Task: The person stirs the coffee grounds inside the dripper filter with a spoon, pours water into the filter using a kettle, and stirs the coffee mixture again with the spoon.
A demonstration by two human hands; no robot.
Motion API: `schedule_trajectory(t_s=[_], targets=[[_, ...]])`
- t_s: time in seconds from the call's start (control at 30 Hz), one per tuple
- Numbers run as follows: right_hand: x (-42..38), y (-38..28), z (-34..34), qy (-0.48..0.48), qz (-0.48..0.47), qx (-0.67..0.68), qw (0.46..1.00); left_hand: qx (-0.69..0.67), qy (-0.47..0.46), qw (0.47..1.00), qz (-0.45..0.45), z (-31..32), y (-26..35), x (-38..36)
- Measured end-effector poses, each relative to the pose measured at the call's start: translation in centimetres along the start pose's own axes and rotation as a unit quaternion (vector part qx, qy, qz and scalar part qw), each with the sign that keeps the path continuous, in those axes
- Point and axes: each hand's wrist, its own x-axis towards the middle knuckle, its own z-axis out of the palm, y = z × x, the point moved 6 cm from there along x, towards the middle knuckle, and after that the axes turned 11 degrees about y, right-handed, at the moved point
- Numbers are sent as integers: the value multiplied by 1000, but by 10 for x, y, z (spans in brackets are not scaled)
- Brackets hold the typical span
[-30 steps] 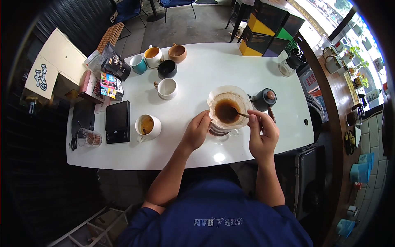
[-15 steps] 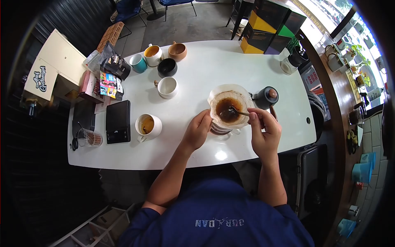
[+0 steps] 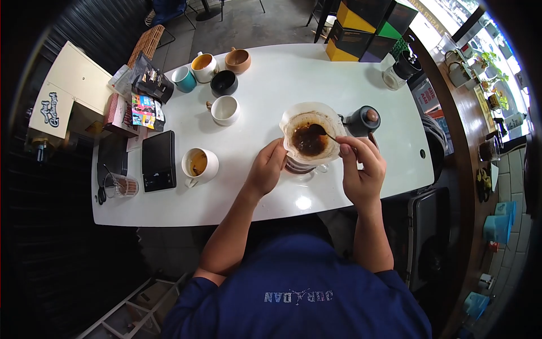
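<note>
A white paper coffee filter (image 3: 301, 111), stained brown inside, holds wet coffee grounds (image 3: 307, 148) and dark liquid. It stands over a glass vessel (image 3: 299, 166), mostly hidden beneath it. My left hand (image 3: 267, 168) pinches the filter's left edge between thumb and fingers. With its fingers closed on the handle, my right hand (image 3: 363, 169) holds a spoon (image 3: 326, 134) from the right, its bowl dipping into the coffee. Just beyond that hand sits a dark kettle (image 3: 361, 122) with a wooden knob.
Left on the white table (image 3: 259, 209) are a mug (image 3: 209, 164) with yellowish liquid, a black scale (image 3: 160, 161) and a glass (image 3: 121, 185). A white cup (image 3: 226, 110) and several others stand behind. A grinder (image 3: 398, 70) and stacked boxes (image 3: 364, 34) occupy the far right.
The spoon's bowl has shifted away from me, toward the far side of the filter, and its handle now slopes more. The whole view has tipped slightly. Both hands keep their hold.
</note>
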Motion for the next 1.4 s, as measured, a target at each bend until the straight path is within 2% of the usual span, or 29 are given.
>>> schedule_trajectory(t_s=[0.1, 0.17, 0.27, 0.43, 0.5, 0.6, 0.73, 0.8, 1.0, 1.13, 1.3, 1.4], targets=[[-6, 8, 6, -38, 9, -33, 999, -12, 1, 1000, -2, 0, 1, 0], [-17, 26, 3, 40, 110, 57, 991, -11, 3, 1000, 0, 0, -1, 1], [-20, 26, -3, 75, 118, 77, 987, -1, 6, 1000, -5, -1, -1, 3], [-17, 14, -5, 53, 75, 64, 994, -10, 3, 1000, -7, 1, 1, 0], [-13, 6, 2, -16, 24, 12, 999, -9, 3, 1000, -3, 0, -1, 1], [-14, 4, 0, 30, 6, 25, 999, -12, 6, 1000, -2, 1, 1, 1], [-10, 2, 2, 15, 13, 2, 1000, -14, 8, 1000, -5, 0, 0, 1], [-12, 6, 6, -23, 30, -9, 999, -14, 6, 1000, -6, 1, 1, 0], [-13, 6, 2, 26, 27, 34, 999, -9, 10, 1000, -1, 0, 0, 0], [-14, 7, 4, -5, 37, 22, 999, -16, 8, 1000, -6, 1, 2, 0], [-12, 4, 0, 42, 26, 29, 998, -21, 5, 1000, -8, 2, 2, 0], [-9, 4, 4, -4, 36, -11, 999, -18, 9, 1000, -13, 2, 2, 0]])
